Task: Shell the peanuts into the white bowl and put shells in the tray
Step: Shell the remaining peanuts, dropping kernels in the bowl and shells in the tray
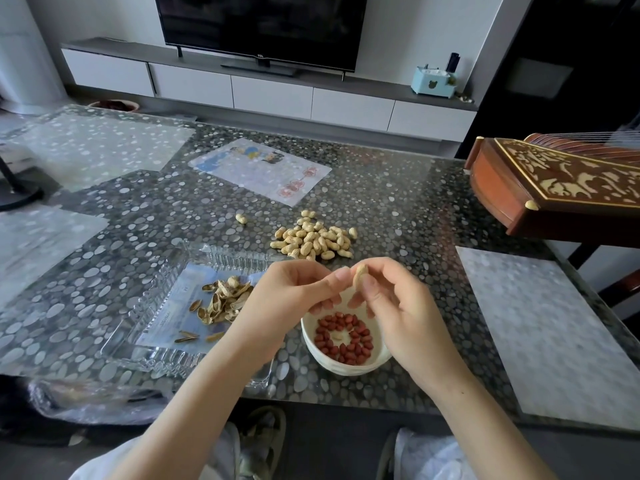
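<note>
**A:** Where is the peanut in hand to be found?

**B:** A single unshelled peanut (pixel 360 277) is held upright above the far side of the white bowl (pixel 346 368) and is pinched from both sides. The left hand (pixel 298 289) is curled, with its thumb and forefinger closed on the left of the shell. The right hand (pixel 391 299) is clamped on it as well, with the thumb pressed to the front and the forefinger bent over the top.

**A:** What is seen inside the bowl?

**B:** Red-skinned kernels (pixel 356 341) are spread over the bottom, and one pale piece is seen in the middle. The bowl is set near the front edge of the pebble-patterned table (pixel 415 209), just right of the clear glass tray (pixel 149 306).

**A:** And what is held in the tray?

**B:** A heap of broken shells (pixel 225 301) is gathered toward its right side and is partly hidden by the left wrist. A few loose pieces are scattered nearer the front.

**A:** Where are the remaining nuts kept?

**B:** A pile of unshelled peanuts (pixel 313 240) is laid on the table just beyond the hands. One stray peanut (pixel 241 218) is set apart to the left of the pile. Farther back a printed sheet (pixel 259 169) is laid flat, and a pale mat (pixel 554 323) is placed at the right edge. A carved wooden instrument (pixel 554 188) is seen over the right corner, and a television (pixel 259 26) is stood on a low cabinet behind
</note>
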